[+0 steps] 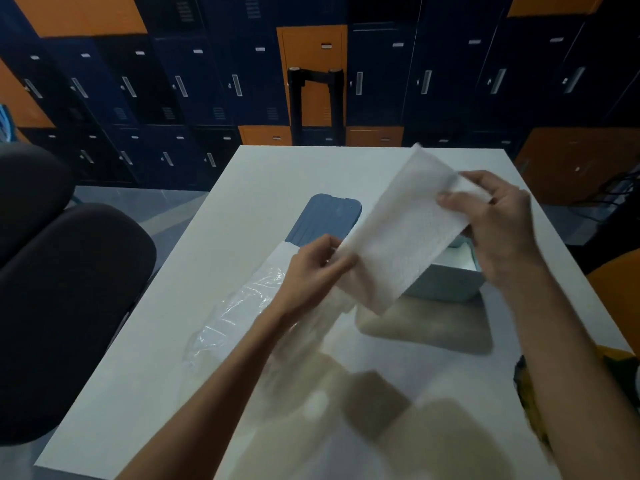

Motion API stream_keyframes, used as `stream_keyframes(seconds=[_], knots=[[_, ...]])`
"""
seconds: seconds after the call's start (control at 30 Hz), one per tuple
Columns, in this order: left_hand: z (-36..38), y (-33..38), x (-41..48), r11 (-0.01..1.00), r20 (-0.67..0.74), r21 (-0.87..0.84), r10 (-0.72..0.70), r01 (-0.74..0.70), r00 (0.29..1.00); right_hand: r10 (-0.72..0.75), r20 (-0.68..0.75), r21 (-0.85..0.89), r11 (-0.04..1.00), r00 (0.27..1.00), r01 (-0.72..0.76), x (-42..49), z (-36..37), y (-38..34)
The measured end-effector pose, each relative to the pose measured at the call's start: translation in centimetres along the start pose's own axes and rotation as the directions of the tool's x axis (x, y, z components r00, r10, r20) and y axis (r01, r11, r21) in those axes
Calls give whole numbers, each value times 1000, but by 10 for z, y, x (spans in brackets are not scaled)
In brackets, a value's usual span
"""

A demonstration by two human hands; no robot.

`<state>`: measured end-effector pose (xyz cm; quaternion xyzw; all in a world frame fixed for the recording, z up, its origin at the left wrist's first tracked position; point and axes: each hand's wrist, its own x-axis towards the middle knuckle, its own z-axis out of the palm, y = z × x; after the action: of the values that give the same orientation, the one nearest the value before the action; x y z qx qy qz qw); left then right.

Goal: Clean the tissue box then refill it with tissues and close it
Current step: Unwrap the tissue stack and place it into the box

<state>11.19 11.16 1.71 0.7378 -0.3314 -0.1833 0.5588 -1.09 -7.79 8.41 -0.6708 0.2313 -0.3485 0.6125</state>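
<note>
Left hand (pixel 311 268) pinches the near-left end of the tissues (pixel 405 237), right hand (pixel 495 220) the far-right end. Stack is white, soft, embossed and oblong, long axis near-left to far-right. Open box (pixel 446 282), pale and rigid, sits just below, nearer the right hand. Blue ribbed lid (pixel 329 216) lies far-left; crinkled clear wrapper (pixel 242 306) near-left.

A white table (pixel 166 393) stands before navy and orange lockers (pixel 207 81), a dark chair (pixel 69 289) beside it.
</note>
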Motion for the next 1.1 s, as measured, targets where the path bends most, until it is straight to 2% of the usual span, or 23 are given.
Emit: stream_keyframes(seconds=[0.07,0.17,0.23,0.3,0.37,0.4,0.43,0.5,0.57,0.63,0.8,1.0,1.1], knots=[[-1,8,15,977,-39,-191,-106,97,994,47,-49,7,999,998,-46,10,-13,-1],[1,27,46,906,-115,-399,-203,142,972,118,-135,-70,989,984,-128,25,-33,9],[3,39,68,870,-114,-468,-234,155,966,121,-209,-159,975,971,-155,31,-45,19],[10,47,87,874,-66,-451,-236,182,969,115,-291,-240,952,950,-188,36,-56,28],[23,48,100,914,-28,-341,-245,221,969,105,-328,-332,917,939,-219,38,-64,37],[31,47,105,946,-41,-232,-243,227,969,106,-330,-397,886,938,-240,39,-65,40],[38,43,109,972,-68,-87,-223,217,972,109,-313,-491,832,944,-259,39,-64,43],[49,35,116,965,-63,225,-124,135,990,107,-270,-710,650,957,-273,36,-60,47],[57,27,121,879,6,476,-29,23,1000,121,-269,-814,503,956,-292,32,-54,50],[60,20,125,788,62,613,19,-54,998,155,-267,-848,431,951,-308,32,-51,55],[63,19,123,601,187,779,54,-181,981,226,-234,-904,307,946,-297,35,-51,55],[76,31,111,161,305,937,64,-311,950,278,-176,-972,101,944,-211,45,-43,51],[77,26,109,61,334,940,30,-335,942,311,-158,-981,59,937,-185,47,-42,55]])
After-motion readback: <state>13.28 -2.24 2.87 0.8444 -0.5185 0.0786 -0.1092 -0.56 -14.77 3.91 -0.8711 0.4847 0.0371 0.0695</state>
